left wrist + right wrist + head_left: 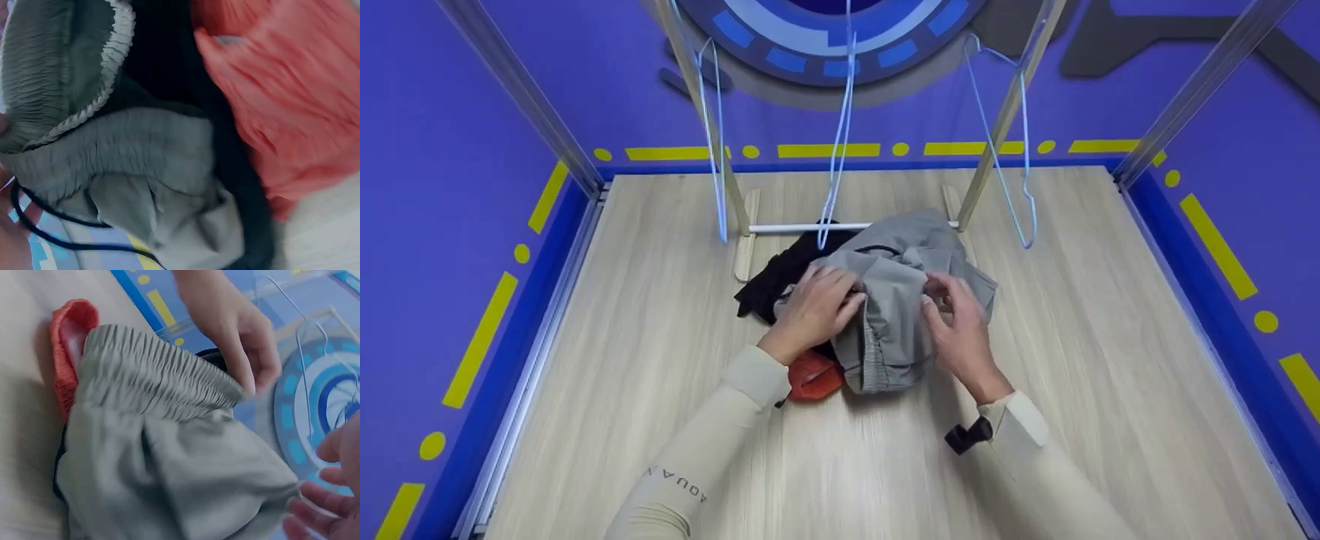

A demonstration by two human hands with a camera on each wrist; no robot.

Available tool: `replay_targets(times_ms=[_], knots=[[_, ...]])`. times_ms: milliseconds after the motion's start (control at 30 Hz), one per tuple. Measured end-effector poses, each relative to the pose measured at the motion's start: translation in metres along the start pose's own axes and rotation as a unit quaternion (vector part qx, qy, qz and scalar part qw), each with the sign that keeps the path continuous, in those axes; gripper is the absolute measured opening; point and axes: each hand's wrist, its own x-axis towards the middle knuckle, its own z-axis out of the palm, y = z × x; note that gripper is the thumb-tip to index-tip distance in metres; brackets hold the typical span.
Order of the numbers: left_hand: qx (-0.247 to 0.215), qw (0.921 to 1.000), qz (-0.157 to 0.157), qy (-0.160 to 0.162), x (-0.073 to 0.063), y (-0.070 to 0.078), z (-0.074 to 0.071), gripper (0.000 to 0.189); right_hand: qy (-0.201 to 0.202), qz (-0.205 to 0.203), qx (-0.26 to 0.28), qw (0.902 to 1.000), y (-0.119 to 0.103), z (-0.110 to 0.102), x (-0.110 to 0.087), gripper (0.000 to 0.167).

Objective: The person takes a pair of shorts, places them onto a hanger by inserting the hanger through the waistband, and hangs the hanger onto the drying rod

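Grey shorts (892, 300) with a gathered elastic waistband (152, 371) lie bunched on top of a pile of clothes. My left hand (821, 304) pinches the end of that waistband between thumb and fingers. On the other side, my right hand (960, 326) has its fingertips right at the grey cloth, thumb and fingers apart. A dark drawstring (62, 242) hangs in a loop from the waist. Beneath the shorts are a black garment (776, 281) and a red-orange garment (814, 376), both partly covered.
A wooden rack stands behind the pile, with a white lower bar (787, 227). Blue wire hangers hang at its left (718, 150), middle (840, 142) and right (1024, 157). Blue panels (457, 187) enclose the wooden tabletop (660, 322) at the back and sides.
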Motion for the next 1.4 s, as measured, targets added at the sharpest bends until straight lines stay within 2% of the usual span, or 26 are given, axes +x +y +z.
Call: replay_targets(times_ms=[67,133,200,333,400,500,633,800,933,1000,1100,1267,1400], knots=[[-0.002,1.0000,0.007,0.006,0.002,0.004,0.000,0.015,0.006,-0.026,-0.007,0.9996,-0.005,0.004,-0.003,0.030],[0.001,0.9998,0.011,0.014,0.004,0.007,0.000,0.013,-0.014,-0.040,-0.010,0.9991,-0.009,0.009,-0.007,0.034],[0.008,0.9997,0.005,0.025,0.005,0.011,0.000,0.013,-0.050,-0.037,-0.012,0.9980,-0.012,0.015,-0.012,0.040],[0.007,0.9987,-0.027,0.044,0.008,0.020,-0.002,0.013,-0.121,-0.009,-0.022,0.9923,-0.013,0.024,-0.021,0.051],[-0.001,0.9978,-0.038,0.053,0.009,0.025,-0.005,0.013,-0.140,-0.007,-0.035,0.9895,-0.011,0.028,-0.024,0.050],[-0.010,0.9970,-0.037,0.066,0.012,0.030,-0.008,0.014,-0.146,-0.029,-0.060,0.9871,-0.007,0.030,-0.027,0.045],[-0.026,0.9968,-0.016,0.074,0.011,0.033,-0.012,0.019,-0.107,-0.043,-0.081,0.9901,-0.003,0.029,-0.027,0.036],[-0.048,0.9965,0.014,0.068,0.007,0.030,-0.014,0.032,-0.001,-0.019,-0.042,0.9990,-0.006,0.017,-0.023,0.022],[-0.048,0.9970,0.027,0.055,0.004,0.025,-0.012,0.027,0.057,-0.042,-0.016,0.9973,-0.013,0.006,-0.017,0.023],[-0.052,0.9972,0.017,0.051,0.002,0.022,-0.012,0.024,0.071,-0.057,-0.006,0.9958,-0.017,0.001,-0.014,0.024],[-0.057,0.9972,-0.010,0.047,0.000,0.016,-0.012,0.033,0.088,-0.063,0.002,0.9941,-0.023,-0.006,-0.011,0.025],[-0.066,0.9961,-0.044,0.039,-0.005,0.007,-0.014,0.050,0.107,-0.044,0.009,0.9933,-0.030,-0.015,-0.007,0.024],[-0.066,0.9956,-0.057,0.033,-0.009,0.001,-0.018,0.053,0.114,-0.034,0.009,0.9928,-0.050,-0.022,-0.005,0.021]])
